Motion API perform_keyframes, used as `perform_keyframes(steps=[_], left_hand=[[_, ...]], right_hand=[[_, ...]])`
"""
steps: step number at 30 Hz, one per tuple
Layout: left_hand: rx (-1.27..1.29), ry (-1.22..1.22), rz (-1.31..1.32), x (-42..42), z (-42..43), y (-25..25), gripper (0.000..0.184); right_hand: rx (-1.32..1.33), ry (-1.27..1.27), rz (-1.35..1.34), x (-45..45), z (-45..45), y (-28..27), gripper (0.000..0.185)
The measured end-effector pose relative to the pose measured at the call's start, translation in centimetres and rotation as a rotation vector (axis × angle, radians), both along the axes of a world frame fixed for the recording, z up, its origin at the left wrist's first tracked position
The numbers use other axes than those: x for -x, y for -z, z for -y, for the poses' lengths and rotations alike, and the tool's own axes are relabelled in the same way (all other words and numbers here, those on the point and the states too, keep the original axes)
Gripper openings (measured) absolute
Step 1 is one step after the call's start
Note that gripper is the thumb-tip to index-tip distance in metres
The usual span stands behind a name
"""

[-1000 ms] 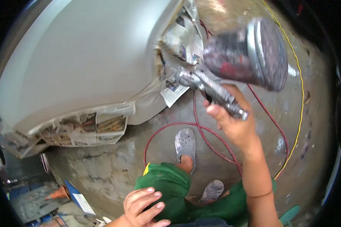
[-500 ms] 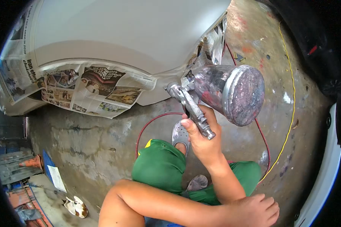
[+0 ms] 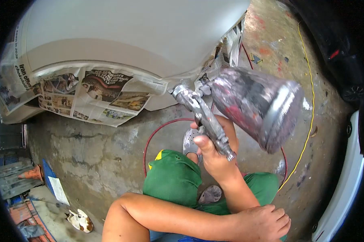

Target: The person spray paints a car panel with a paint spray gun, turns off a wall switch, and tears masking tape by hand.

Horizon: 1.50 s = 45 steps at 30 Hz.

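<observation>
My right hand (image 3: 218, 155) is wrapped round the handle of a metal spray gun (image 3: 202, 117), in front of my knees. A large paint-stained cup (image 3: 250, 107) is joined to the gun and leans to the right. The gun's nozzle end points up-left, near the lower edge of a smooth grey car panel (image 3: 97, 36). Taped newspaper (image 3: 105, 92) lines that edge. My left arm crosses my body, and my left hand (image 3: 264, 222) is curled over my right arm near the elbow.
A red hose (image 3: 149, 145) loops on the stained concrete floor (image 3: 89, 157), and a yellow cord (image 3: 311, 109) runs down the right. At lower left are an orange cone (image 3: 32, 173) and a brown-and-white animal (image 3: 80, 221). A pale vehicle panel (image 3: 343, 173) stands at right.
The spray gun has moved left and down from its earlier place, and its cup has since swung right. My left hand has crossed over from the lower left and its fingers have curled.
</observation>
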<state>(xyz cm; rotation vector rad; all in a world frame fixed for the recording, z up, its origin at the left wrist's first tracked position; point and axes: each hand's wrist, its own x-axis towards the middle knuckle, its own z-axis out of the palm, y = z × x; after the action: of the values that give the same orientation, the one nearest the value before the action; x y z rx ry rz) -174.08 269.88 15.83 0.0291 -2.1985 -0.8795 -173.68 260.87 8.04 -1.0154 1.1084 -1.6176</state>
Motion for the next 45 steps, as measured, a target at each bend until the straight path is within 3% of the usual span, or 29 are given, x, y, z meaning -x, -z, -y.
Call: perform_keyframes(steps=[5, 8, 14, 15, 19, 22, 23, 24, 25, 28, 31, 34, 36, 41, 42, 45], left_hand=[[0.019, -0.002, -0.015, 0.3, 0.0, -0.2, 0.032], [0.056, -0.022, -0.012, 0.6, -0.3, -0.1, 0.025], [0.084, 0.032, -0.030, 1.6, -0.2, 0.5, 0.016], [0.079, 0.064, -0.039, 1.9, -0.3, 0.9, 0.015], [0.011, 0.359, -0.066, 3.3, -0.3, 2.4, 0.018], [-0.112, 0.582, 0.031, 3.5, 0.3, 2.0, 0.025], [-0.110, 0.712, 0.075, 3.2, 0.2, 2.6, 0.028], [-0.113, 0.838, 0.113, 3.0, 0.3, 1.9, 0.032], [-0.259, 0.898, 0.137, 2.5, 0.5, 0.9, 0.023], [-0.342, 0.776, 0.050, 2.4, -2.5, -0.4, 0.033], [-0.464, 0.759, 0.283, 1.6, -5.6, -2.7, 0.032], [-0.425, 0.670, 0.646, -2.7, -4.9, -9.5, 0.026], [-0.446, 0.584, 0.720, -7.1, -3.4, -13.4, 0.018], [-0.411, 0.043, 1.025, -13.8, 6.6, -25.6, 0.031], [-0.365, -0.081, 1.067, -14.5, 8.4, -26.9, 0.030], [-0.314, -0.278, 1.177, -16.0, 11.7, -27.8, 0.023]], right_hand=[[0.081, -0.020, -0.237, 0.9, -0.4, 0.2, 0.056], [0.134, 0.040, -0.243, 1.1, 0.6, 0.1, 0.053], [-0.236, 0.037, 0.068, 1.7, -0.9, -0.2, 0.050], [-0.234, 0.050, 0.025, 2.1, -1.2, 0.2, 0.051], [-0.314, 0.061, -0.042, 5.6, -1.3, -0.2, 0.049], [-0.236, 0.216, -0.412, 9.6, 0.0, -0.6, 0.042], [-0.221, 0.239, -0.382, 11.1, 0.1, -1.9, 0.038], [-0.366, 0.176, -0.426, 12.5, -0.7, -2.6, 0.037], [-0.424, 0.146, -0.423, 13.9, -1.5, -3.7, 0.036], [-0.410, 0.204, -0.588, 17.4, -4.3, -7.4, 0.036], [-0.450, 0.185, -0.788, 19.3, -8.4, -12.8, 0.039], [-0.496, -0.015, -0.969, 20.7, -11.7, -18.5, 0.043], [-0.840, -0.269, -0.627, 21.1, -14.0, -24.1, 0.045], [-0.668, -0.262, -0.982, 20.8, -15.6, -37.0, 0.048], [-0.596, -0.261, -1.061, 21.6, -15.4, -38.6, 0.049], [-0.635, -0.226, -0.956, 24.3, -14.2, -43.5, 0.048]])
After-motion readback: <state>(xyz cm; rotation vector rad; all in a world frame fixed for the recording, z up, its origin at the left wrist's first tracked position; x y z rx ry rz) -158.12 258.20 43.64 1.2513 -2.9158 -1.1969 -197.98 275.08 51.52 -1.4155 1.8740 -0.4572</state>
